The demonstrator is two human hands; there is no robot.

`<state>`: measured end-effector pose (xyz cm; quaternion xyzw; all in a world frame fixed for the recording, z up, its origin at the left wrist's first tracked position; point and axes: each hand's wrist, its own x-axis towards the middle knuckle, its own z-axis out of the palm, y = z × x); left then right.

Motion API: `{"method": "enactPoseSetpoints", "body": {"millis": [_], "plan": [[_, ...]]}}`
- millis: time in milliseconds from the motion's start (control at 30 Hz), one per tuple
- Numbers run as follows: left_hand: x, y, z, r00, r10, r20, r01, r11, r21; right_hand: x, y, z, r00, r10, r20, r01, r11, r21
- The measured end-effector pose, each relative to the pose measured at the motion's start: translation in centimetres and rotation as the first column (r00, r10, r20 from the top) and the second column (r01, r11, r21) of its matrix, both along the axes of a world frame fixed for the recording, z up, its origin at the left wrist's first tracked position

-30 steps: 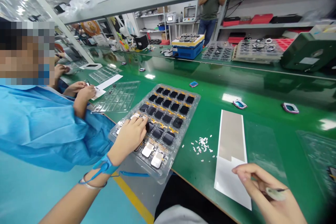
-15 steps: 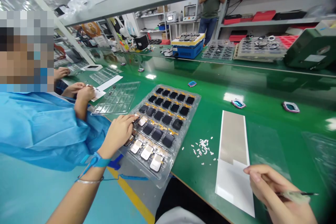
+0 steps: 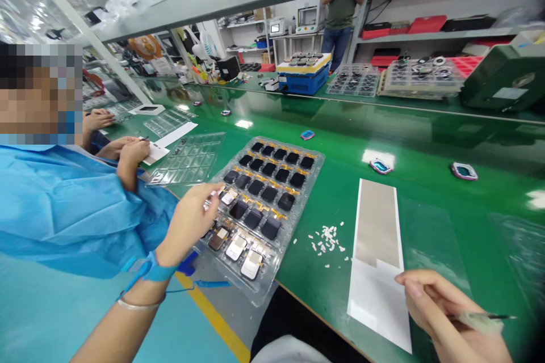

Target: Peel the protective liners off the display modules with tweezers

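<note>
My left hand point(image 3: 191, 221) rests over the near left corner of a clear plastic tray point(image 3: 313, 167) that holds several small dark and pale screen modules. Its fingers are curled and pinch at one module near the tray's left edge. A blue wrist strap point(image 3: 151, 272) with a coiled cord is on that wrist. My right hand point(image 3: 447, 312) is at the lower right, closed on thin tweezers point(image 3: 489, 317), beside a long white and grey backing strip point(image 3: 377, 238) on the green bench. Small white scraps point(image 3: 327, 237) lie between tray and strip.
A person in a blue gown point(image 3: 63, 204) works at my left with an empty clear tray point(image 3: 191, 156) nearby. Three small framed parts point(image 3: 380, 166) lie on the green conveyor. A blue box point(image 3: 304, 76), stacked trays point(image 3: 421, 76) and a green machine point(image 3: 502, 82) stand behind.
My left hand slid from the tray's middle toward its left edge and lifted slightly. My right hand shifted a little right with the tweezers.
</note>
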<state>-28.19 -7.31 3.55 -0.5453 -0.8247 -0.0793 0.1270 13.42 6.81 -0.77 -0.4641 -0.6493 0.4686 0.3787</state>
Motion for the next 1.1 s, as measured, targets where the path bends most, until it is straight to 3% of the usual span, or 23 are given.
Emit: {"method": "enactPoseSetpoints", "body": {"millis": [100, 233, 400, 467, 533, 567, 600, 667, 700, 767, 967, 1100], "plan": [[1.9, 0.5, -0.5, 0.995, -0.065, 0.077, 0.069, 0.996, -0.050, 0.1, -0.1, 0.0, 0.999, 0.052, -0.013, -0.052, 0.997, -0.050], [3.1, 1.7, -0.6, 0.993, -0.050, 0.110, 0.061, 0.993, -0.099, -0.1, -0.4, 0.4, 0.998, 0.058, -0.019, -0.060, 0.995, -0.082], [3.9, 3.2, 1.4, 0.988, 0.011, 0.151, 0.004, 0.995, -0.097, -0.3, -0.6, 0.7, 0.997, 0.071, -0.039, -0.074, 0.992, -0.101], [5.6, 3.6, 2.4, 0.981, 0.011, 0.192, 0.003, 0.997, -0.071, -0.5, -0.7, 1.1, 0.996, 0.072, -0.048, -0.076, 0.993, -0.088], [8.6, 3.6, 2.9, 0.947, -0.064, 0.314, 0.076, 0.997, -0.027, -0.9, -0.9, 2.0, 0.996, 0.079, -0.043, -0.082, 0.995, -0.056], [10.5, 3.6, 3.0, 0.901, -0.133, 0.413, 0.141, 0.990, 0.011, -1.3, -1.1, 2.6, 0.995, 0.093, -0.038, -0.094, 0.995, -0.035], [12.4, 3.4, 3.0, 0.769, -0.230, 0.597, 0.206, 0.972, 0.110, -1.7, -1.3, 3.2, 0.993, 0.114, -0.032, -0.115, 0.993, -0.016], [16.3, 3.2, 2.6, 0.401, -0.351, 0.846, 0.225, 0.933, 0.280, -2.7, -1.6, 4.5, 0.979, 0.201, -0.025, -0.200, 0.979, 0.026], [18.0, 3.2, 2.2, 0.233, -0.371, 0.899, 0.198, 0.923, 0.330, -3.2, -1.8, 5.1, 0.970, 0.243, -0.021, -0.241, 0.969, 0.056], [20.5, 3.4, 1.3, 0.035, -0.386, 0.922, 0.144, 0.915, 0.378, -4.1, -1.9, 5.8, 0.958, 0.288, 0.002, -0.285, 0.947, 0.148], [22.8, 6.0, -1.5, -0.139, -0.424, 0.895, 0.085, 0.895, 0.438, -5.2, -1.5, 5.3, 0.986, 0.161, 0.044, -0.161, 0.850, 0.502], [22.6, 6.9, -2.9, -0.131, -0.427, 0.895, 0.098, 0.893, 0.440, -5.2, -1.2, 4.2, 0.991, 0.125, 0.057, -0.134, 0.784, 0.606]]}}
